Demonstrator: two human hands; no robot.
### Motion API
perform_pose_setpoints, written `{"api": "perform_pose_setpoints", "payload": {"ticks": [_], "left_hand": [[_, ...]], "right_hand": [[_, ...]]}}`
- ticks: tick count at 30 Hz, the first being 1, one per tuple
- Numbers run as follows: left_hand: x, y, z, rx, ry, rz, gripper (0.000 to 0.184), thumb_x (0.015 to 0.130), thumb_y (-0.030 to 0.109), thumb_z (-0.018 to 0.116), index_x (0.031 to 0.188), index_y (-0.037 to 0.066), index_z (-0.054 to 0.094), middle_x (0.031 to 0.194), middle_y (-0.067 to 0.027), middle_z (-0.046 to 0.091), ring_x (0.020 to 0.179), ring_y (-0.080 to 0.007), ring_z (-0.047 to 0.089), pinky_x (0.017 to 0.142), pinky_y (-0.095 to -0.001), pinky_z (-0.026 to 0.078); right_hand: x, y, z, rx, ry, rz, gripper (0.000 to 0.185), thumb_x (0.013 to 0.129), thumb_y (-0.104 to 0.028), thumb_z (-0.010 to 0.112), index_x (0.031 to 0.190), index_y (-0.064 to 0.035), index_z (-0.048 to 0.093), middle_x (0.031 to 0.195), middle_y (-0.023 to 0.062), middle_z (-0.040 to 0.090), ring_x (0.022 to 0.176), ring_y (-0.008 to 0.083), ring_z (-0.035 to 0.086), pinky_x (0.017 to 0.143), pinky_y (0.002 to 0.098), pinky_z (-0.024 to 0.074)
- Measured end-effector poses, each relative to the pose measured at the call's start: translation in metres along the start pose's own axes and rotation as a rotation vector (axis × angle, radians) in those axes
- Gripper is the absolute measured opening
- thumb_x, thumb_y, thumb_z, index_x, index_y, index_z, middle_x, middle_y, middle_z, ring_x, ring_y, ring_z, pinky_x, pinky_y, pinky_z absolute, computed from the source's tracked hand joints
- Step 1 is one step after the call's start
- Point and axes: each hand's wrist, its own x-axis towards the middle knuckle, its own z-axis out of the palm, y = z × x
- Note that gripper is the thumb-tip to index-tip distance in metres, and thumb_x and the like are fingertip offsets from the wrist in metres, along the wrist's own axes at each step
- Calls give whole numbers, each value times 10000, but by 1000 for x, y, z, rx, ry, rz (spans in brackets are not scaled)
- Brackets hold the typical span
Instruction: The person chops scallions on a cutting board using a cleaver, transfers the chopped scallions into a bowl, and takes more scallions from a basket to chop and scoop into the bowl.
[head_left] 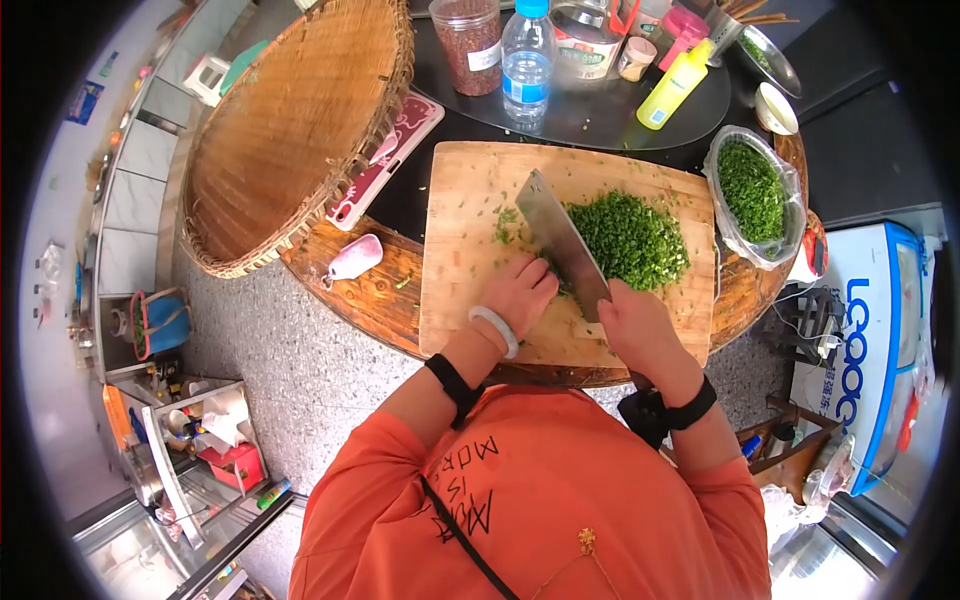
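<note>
My right hand is closed around the handle of a cleaver, whose broad blade slants up and to the left over the wooden cutting board. To the left of the blade, my left hand has its fingers curled and pressed down on some green onions, mostly hidden under the fingertips. A heap of finely chopped green onions lies on the board just right of the blade. Small green scraps are scattered at the board's upper left. A plastic-lined bowl full of chopped greens stands beyond the board's right edge.
A large woven basket tray leans at the left, beside a phone in a red case and a pink-white object. Behind the board are a water bottle, a jar and a yellow bottle.
</note>
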Motion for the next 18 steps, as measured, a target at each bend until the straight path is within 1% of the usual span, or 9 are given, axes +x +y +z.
{"api": "perform_pose_setpoints", "payload": {"ticks": [1,4,5,7,11,14,16,17,18], "left_hand": [[1,0,-2,-67,3,-14,177,686,81,598,849,46,540,913,-126,524,861,-306,513,715,-362,455],[-2,1,3,-104,44,-63,168,684,63,591,844,39,546,922,-126,526,861,-307,511,726,-369,452],[-1,1,4,-115,49,-59,168,684,63,591,844,39,546,922,-126,526,861,-307,511,726,-369,452],[4,0,4,-18,81,24,200,624,45,602,817,58,550,885,-100,525,822,-271,517,707,-348,471],[3,0,5,-51,58,14,219,631,42,600,843,57,547,904,-107,520,819,-274,517,708,-351,469],[4,0,3,-54,60,-13,213,633,43,598,839,63,546,904,-104,521,811,-274,519,703,-356,467],[3,5,-2,-192,69,-160,133,733,58,562,864,35,546,923,-136,527,853,-316,512,729,-379,441],[-1,5,-1,-193,61,-179,133,733,58,562,864,35,546,923,-136,527,853,-316,512,729,-379,441],[-1,3,1,-134,23,-140,153,691,49,578,839,54,540,898,-119,522,828,-301,517,711,-372,452]], "right_hand": [[-1,1,-5,-8,-4,0,148,837,-156,440,833,-17,492,671,214,573,653,397,572,599,492,442],[-21,-6,-19,32,-5,28,166,837,-175,480,803,-15,456,645,223,540,636,420,538,572,497,411],[-24,-6,-17,23,-4,37,166,837,-175,480,803,-15,456,645,223,540,636,420,538,572,497,411],[-24,-4,-9,-46,-59,-31,172,837,-181,483,808,-13,457,644,224,541,638,418,541,575,497,415],[0,-5,6,-11,-8,29,173,836,-184,483,815,-14,461,643,219,544,642,418,542,583,498,420],[1,-1,-1,44,10,-6,166,839,-183,480,826,-18,465,643,214,548,642,418,543,585,497,423],[-13,-3,-12,-24,-4,-19,167,842,-185,478,830,-18,466,644,215,549,641,418,544,586,495,422],[-19,-6,-17,-19,-22,-21,167,842,-185,478,830,-18,466,644,215,549,641,418,544,586,495,422],[-24,-10,-23,-14,-81,0,169,844,-187,477,833,-18,464,647,218,549,644,418,544,587,494,422]]}}
